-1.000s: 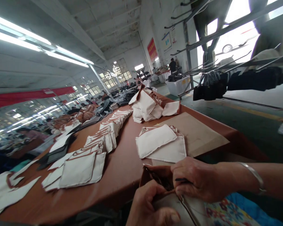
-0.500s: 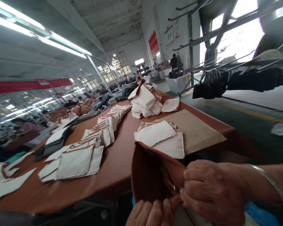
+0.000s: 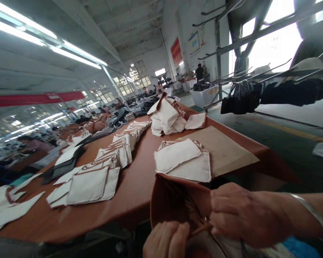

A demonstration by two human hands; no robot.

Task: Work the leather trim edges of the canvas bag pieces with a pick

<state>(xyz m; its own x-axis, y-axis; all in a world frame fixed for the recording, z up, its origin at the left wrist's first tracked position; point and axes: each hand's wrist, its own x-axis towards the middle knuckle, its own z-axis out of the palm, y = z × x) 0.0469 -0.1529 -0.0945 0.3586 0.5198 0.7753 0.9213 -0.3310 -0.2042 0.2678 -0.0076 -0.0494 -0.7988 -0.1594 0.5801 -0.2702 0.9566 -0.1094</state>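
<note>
A brown bag [image 3: 181, 186] with its mouth gaping toward me is held at the table's near edge. My left hand [image 3: 167, 240] has its fingers curled over the bag's near rim at the bottom of the view. Closed on the rim at the right is my right hand [image 3: 244, 215], with a silver bangle on its wrist. Inside, the bag shows folded brown lining and a small shiny metal piece near my right fingers. The bag's lower part is cut off by the frame. Just beyond it lie cream fabric pieces [image 3: 181, 157] with brown edging.
The brown-covered table [image 3: 136, 179] carries rows of cream pieces [image 3: 88, 184] and a taller cream heap [image 3: 165, 116]. A cardboard sheet [image 3: 226, 150] lies at the right. Black bags [image 3: 240, 100] hang from a metal rack. A white bin [image 3: 204, 95] and several people are farther back.
My left hand has slid a little left along the rim, away from my right hand. The bag's mouth sits slightly lower, and the lining shows more.
</note>
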